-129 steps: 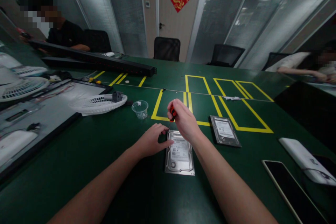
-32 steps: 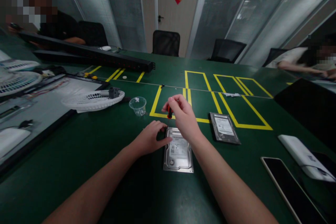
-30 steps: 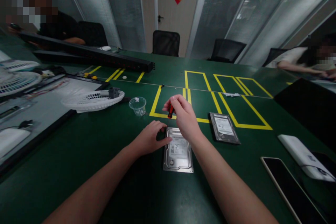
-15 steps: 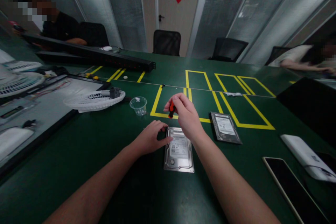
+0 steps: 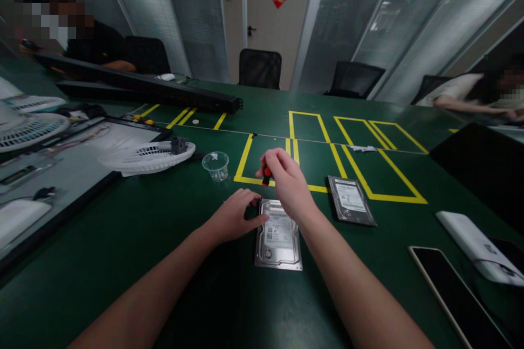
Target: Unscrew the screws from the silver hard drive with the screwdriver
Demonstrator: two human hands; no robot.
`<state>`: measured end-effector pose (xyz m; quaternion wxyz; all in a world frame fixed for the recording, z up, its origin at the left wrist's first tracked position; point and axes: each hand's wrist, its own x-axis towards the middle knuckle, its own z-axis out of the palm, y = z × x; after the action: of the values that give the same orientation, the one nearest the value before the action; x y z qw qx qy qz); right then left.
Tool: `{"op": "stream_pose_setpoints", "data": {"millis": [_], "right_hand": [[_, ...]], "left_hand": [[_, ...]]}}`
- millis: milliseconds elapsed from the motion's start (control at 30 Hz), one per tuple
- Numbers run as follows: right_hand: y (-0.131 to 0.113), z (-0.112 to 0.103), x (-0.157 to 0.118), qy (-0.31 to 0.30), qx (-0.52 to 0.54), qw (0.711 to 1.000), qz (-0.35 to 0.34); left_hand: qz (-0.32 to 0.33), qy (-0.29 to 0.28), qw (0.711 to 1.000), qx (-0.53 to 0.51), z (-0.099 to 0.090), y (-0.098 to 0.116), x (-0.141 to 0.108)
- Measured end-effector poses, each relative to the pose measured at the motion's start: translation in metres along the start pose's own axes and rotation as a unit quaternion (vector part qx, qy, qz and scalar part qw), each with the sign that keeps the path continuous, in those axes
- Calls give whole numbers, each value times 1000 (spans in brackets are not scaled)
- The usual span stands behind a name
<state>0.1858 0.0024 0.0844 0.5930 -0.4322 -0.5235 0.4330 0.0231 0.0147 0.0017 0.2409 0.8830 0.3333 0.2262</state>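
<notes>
A silver hard drive with a white label lies on the green table in front of me. My right hand is closed around a red and black screwdriver, held upright over the drive's far left corner. My left hand rests at the drive's left edge, thumb on the label and fingers by the far left corner, with a gap between thumb and fingers. A second hard drive lies to the right. Left of the hands stands a clear plastic cup with small bits in it.
White fan parts and a grey panel are at the left. A long black bar lies behind. At the right are a phone, a white device and a black object. Two people sit across the table.
My right hand has turned slightly around the screwdriver, and less of the red handle shows. My left hand and the drive have stayed in place.
</notes>
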Motion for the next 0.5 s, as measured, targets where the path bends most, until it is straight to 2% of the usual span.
{"op": "stream_pose_setpoints", "data": {"millis": [167,500], "right_hand": [[-5,2,-1,19,39,999,12],[-2,0,1,20,30,999,5]], "left_hand": [[0,2,1000,6,1,-1,0],[0,-3,1000,6,3,-3,0]]}}
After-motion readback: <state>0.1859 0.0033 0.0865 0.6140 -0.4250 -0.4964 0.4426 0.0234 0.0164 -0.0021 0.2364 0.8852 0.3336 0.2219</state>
